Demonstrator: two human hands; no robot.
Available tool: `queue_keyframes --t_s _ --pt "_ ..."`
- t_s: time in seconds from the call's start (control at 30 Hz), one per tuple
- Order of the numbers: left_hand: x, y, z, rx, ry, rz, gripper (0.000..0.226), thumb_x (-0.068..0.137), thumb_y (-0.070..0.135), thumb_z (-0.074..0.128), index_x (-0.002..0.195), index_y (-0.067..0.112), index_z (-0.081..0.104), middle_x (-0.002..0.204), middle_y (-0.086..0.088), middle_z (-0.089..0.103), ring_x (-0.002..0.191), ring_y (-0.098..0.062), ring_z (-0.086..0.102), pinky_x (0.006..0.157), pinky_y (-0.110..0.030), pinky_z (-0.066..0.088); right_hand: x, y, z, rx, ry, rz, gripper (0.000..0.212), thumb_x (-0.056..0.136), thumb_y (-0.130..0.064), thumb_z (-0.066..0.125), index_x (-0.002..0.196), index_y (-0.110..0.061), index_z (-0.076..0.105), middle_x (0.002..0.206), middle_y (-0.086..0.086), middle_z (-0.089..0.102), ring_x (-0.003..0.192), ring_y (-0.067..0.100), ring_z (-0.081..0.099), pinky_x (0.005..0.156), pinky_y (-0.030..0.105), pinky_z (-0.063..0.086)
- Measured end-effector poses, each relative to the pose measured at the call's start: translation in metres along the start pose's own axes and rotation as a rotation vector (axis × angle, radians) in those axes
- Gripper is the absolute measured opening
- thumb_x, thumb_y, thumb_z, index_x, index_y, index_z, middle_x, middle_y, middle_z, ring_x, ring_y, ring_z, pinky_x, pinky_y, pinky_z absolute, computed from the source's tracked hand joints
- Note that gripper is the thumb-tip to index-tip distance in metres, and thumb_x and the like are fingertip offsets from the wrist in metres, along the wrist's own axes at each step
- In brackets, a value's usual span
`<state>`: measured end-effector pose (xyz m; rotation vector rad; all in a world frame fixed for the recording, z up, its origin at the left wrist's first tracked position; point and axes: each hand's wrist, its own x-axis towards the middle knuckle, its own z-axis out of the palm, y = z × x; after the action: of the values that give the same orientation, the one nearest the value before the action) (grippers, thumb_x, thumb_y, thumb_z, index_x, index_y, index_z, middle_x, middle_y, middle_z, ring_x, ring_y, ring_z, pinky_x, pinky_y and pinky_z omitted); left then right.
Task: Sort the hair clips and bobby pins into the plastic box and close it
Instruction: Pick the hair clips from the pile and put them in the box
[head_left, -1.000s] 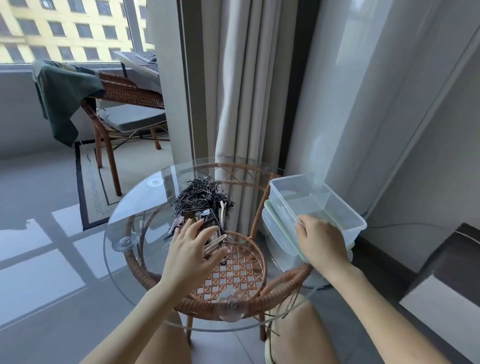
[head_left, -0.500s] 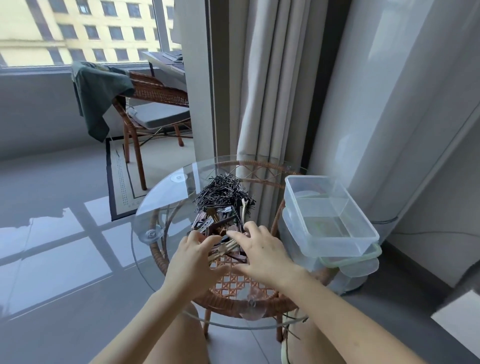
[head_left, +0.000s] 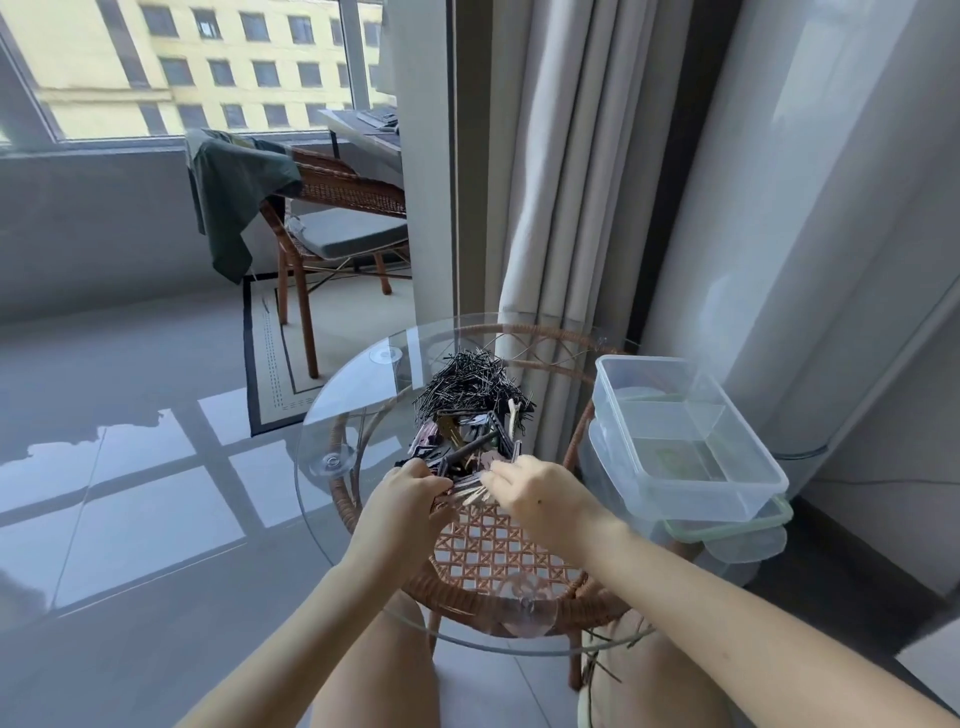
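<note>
On the round glass table, beside the clear, lidless plastic box at its right edge, the left hand and right hand are reaching palm-down, fingers curled, pinching flat hair clips before the wiry black bobby pins.

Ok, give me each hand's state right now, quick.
Left hand: closed on a bunch of hair clips.
Right hand: fingers at the same clips; grip cannot be told.
</note>
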<state>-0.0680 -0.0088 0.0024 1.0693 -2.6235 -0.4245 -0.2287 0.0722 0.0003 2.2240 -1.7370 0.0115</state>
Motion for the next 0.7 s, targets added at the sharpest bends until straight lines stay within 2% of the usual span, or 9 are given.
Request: queue_keyframes --t_s 0.13,0.23,0.3,0.33,0.43,0.5,0.53,0.6,0.7 --pt "-0.002 -0.004 0.002 -0.048 0.069 -0.016 0.027 0.086 0.027 0.061 0.112 0.022 0.067 0.100 -0.002 0.065 0.093 -0.020 0.058 0.079 -0.028 0.047 -0.009 0.006 -0.015 0.077 0.124 0.027 0.024 0.070 0.012 0.061 0.087 -0.004 0.069 0.076 0.006 0.071 0.059 0.018 0.063 0.051 0.026 0.056" --pt "-0.003 -0.006 0.006 -0.023 0.099 0.025 0.022 0.086 0.025 0.062 0.105 0.020 0.070 0.095 -0.003 0.067 0.090 -0.021 0.059 0.078 -0.029 0.048 -0.017 0.017 -0.033 0.172 0.282 0.088 0.022 0.070 0.009 0.068 0.089 -0.003 0.071 0.074 0.007 0.073 0.062 0.018 0.068 0.058 0.025 0.059" --pt "-0.002 -0.008 0.009 -0.025 0.122 0.049 0.018 0.086 0.021 0.062 0.100 0.016 0.072 0.090 -0.004 0.068 0.084 -0.020 0.058 0.074 -0.028 0.048 -0.027 0.030 -0.051 0.247 0.401 0.206 0.021 0.073 0.005 0.070 0.092 -0.003 0.072 0.079 0.008 0.075 0.068 0.018 0.071 0.075 0.018 0.056" --pt "-0.002 -0.009 0.010 -0.019 0.135 0.059 0.016 0.086 0.019 0.062 0.096 0.015 0.073 0.087 -0.004 0.069 0.078 -0.018 0.057 0.072 -0.027 0.048 -0.033 0.038 -0.061 0.289 0.457 0.286 0.019 0.074 0.003 0.071 0.092 -0.002 0.072 0.079 0.009 0.075 0.069 0.018 0.071 0.077 0.014 0.051" --pt "-0.001 -0.008 0.016 0.044 0.133 0.060 0.011 0.083 0.009 0.064 0.081 0.013 0.074 0.073 -0.001 0.067 0.064 -0.013 0.051 0.063 -0.025 0.050 -0.062 0.064 -0.085 0.395 0.583 0.532 0.014 0.082 -0.003 0.065 0.093 0.000 0.072 0.073 0.007 0.071 0.063 0.015 0.061 0.067 0.012 0.044" --pt "-0.002 -0.004 0.020 0.079 0.111 0.015 0.014 0.077 -0.002 0.067 0.070 0.009 0.071 0.064 -0.002 0.064 0.057 -0.015 0.052 0.055 -0.026 0.050 -0.079 0.083 -0.086 0.412 0.527 0.722 0.013 0.086 -0.004 0.061 0.092 -0.001 0.072 0.066 0.002 0.063 0.061 0.018 0.057 0.063 0.020 0.043" --pt "-0.002 -0.002 0.021 0.094 0.094 -0.006 0.017 0.074 -0.007 0.067 0.066 0.008 0.069 0.060 -0.003 0.061 0.054 -0.016 0.051 0.052 -0.026 0.049 -0.085 0.091 -0.081 0.416 0.435 0.811 0.013 0.087 -0.005 0.060 0.089 -0.003 0.072 0.064 0.002 0.062 0.061 0.023 0.058 0.064 0.030 0.046" --pt "0.001 0.003 0.021 0.129 0.083 -0.020 0.020 0.072 -0.012 0.066 0.063 0.006 0.067 0.055 -0.001 0.054 0.051 -0.015 0.047 0.049 -0.025 0.046 -0.091 0.102 -0.069 0.445 0.202 0.920 0.016 0.088 -0.008 0.058 0.081 -0.005 0.072 0.064 0.009 0.065 0.067 0.032 0.061 0.069 0.039 0.052" --pt "0.005 0.007 0.018 0.115 0.112 -0.008 0.018 0.069 -0.014 0.067 0.060 0.002 0.068 0.050 -0.002 0.050 0.046 -0.015 0.041 0.045 -0.024 0.045 -0.093 0.103 -0.057 0.428 -0.048 0.950 0.019 0.087 -0.018 0.059 0.099 -0.012 0.073 0.097 0.009 0.074 0.096 0.029 0.066 0.086 0.037 0.051"
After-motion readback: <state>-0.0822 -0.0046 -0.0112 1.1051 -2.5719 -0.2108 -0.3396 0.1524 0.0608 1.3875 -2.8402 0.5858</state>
